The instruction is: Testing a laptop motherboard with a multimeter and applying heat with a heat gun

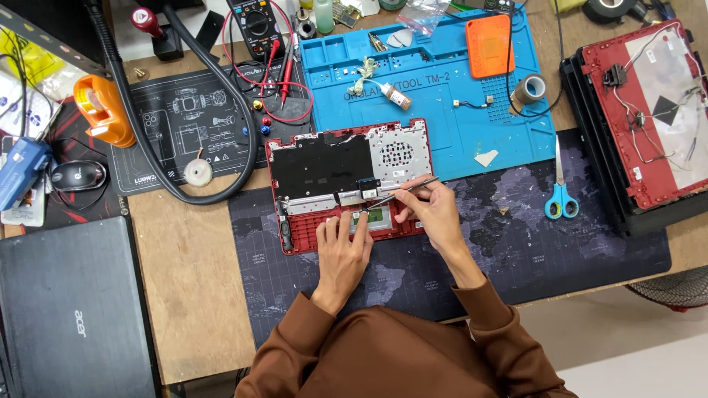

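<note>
Pinching thin tweezers (398, 193) in right hand (435, 214) grip, left hand (343, 247) spread flat on red laptop shell (346, 184) beneath.

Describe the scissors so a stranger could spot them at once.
Start at the blue mat at the top of the desk, then drop to its lower right corner. The scissors lie just below it on the dark map-print mat, blades pointing up, left of the red laptop lid. Their bright blue handles set them apart; no hand touches them.
</note>
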